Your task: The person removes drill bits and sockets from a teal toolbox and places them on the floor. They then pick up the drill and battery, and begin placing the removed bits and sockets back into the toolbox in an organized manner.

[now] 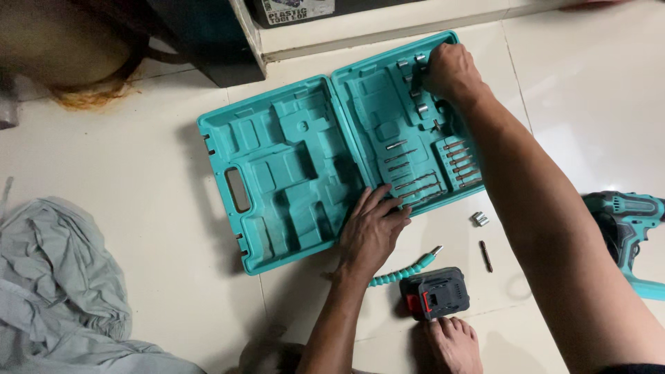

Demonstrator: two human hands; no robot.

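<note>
An open teal plastic tool case (277,159) lies flat on the white tiled floor. My left hand (373,228) rests palm down on the near edge of its right half, fingers spread beside a row of drill bits (412,170). My right hand (450,69) reaches to the far corner of that half, fingers closed around a small metal socket in a row of sockets (420,86); the piece itself is mostly hidden. The left half holds only moulded recesses.
On the floor near me lie a flexible teal shaft (405,271), a black battery pack (435,293), a loose bit (485,255) and a small socket (479,219). A teal cordless drill (627,225) sits at right, grey cloth (55,277) at left, my foot (454,343) below.
</note>
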